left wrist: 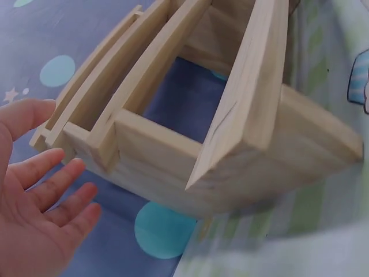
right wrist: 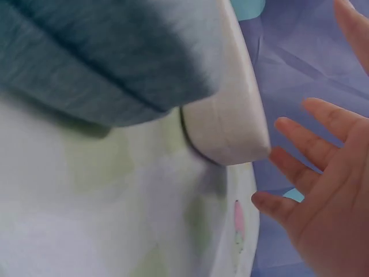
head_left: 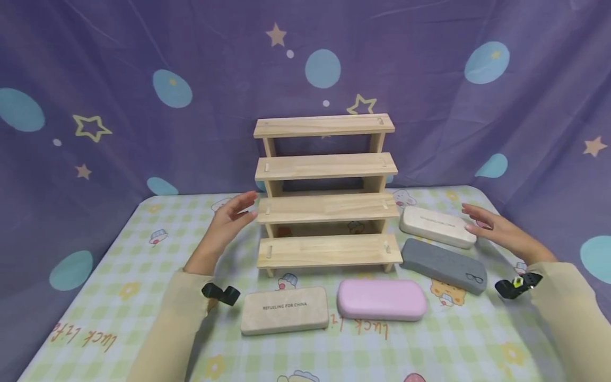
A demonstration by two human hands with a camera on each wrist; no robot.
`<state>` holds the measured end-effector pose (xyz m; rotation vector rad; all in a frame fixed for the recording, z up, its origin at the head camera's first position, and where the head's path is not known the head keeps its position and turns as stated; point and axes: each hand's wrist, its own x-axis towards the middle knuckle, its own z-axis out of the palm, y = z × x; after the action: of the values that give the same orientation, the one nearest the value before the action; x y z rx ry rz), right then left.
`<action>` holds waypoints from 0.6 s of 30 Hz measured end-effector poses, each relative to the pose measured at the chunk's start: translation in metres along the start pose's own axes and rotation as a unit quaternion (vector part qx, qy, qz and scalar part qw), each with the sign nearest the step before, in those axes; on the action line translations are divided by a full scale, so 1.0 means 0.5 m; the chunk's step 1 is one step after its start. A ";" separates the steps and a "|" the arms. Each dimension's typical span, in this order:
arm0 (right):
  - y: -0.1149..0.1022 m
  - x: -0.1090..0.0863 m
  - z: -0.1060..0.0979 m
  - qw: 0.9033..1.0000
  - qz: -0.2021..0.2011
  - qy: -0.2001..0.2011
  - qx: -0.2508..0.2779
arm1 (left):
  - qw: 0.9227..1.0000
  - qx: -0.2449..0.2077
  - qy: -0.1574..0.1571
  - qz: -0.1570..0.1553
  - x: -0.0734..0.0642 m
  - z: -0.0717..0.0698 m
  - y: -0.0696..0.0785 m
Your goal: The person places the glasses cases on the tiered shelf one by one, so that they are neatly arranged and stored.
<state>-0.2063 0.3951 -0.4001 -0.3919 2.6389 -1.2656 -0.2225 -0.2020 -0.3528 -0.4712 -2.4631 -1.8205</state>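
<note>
A four-step wooden display rack (head_left: 328,208) stands at the middle of the table. Just left of it, my left hand (head_left: 230,218) is held with fingers extended and nothing in them; the left wrist view shows its spread fingers beside the rack's side panel (left wrist: 155,164). Over on the right, my right hand (head_left: 501,233) hovers by the end of a cream glasses case (head_left: 436,227), fingers spread and holding nothing. In front of that case lies a grey glasses case (head_left: 444,264). Nearer me are a pink glasses case (head_left: 382,300) and a second cream case with printed lettering (head_left: 285,312).
A checked tablecloth (head_left: 157,281) with cartoon prints covers the table. Behind and around it hangs a purple curtain (head_left: 229,90) with stars and blue dots. The rack's right end stands close to the grey and far cream cases.
</note>
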 end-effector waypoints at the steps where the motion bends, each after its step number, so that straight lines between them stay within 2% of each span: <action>1: 0.004 0.001 0.002 1.000 -0.005 0.000 0.004 | 1.000 -0.005 0.004 -0.005 0.001 0.004 -0.001; 5: 0.018 0.005 0.007 1.000 -0.014 -0.005 0.014 | 1.000 -0.026 0.007 -0.016 0.003 0.015 -0.007; 10: 0.029 0.010 0.004 0.999 0.010 -0.019 0.044 | 0.999 -0.044 0.008 -0.011 0.008 0.022 -0.015; 12: 0.037 0.013 0.004 0.997 0.008 -0.027 0.066 | 0.999 -0.042 0.013 -0.009 0.009 0.024 -0.017; 15: 0.054 0.019 0.008 0.993 -0.017 -0.031 0.109 | 0.999 -0.043 0.018 -0.008 0.011 0.026 -0.021; 18: 0.072 0.019 0.012 0.985 -0.053 -0.036 0.160 | 0.999 -0.046 0.017 -0.007 0.014 0.029 -0.025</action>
<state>-0.2192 0.4093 -0.4326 -0.5165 2.3263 -1.6426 -0.2303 -0.1903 -0.3674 -0.4241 -2.3758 -1.9363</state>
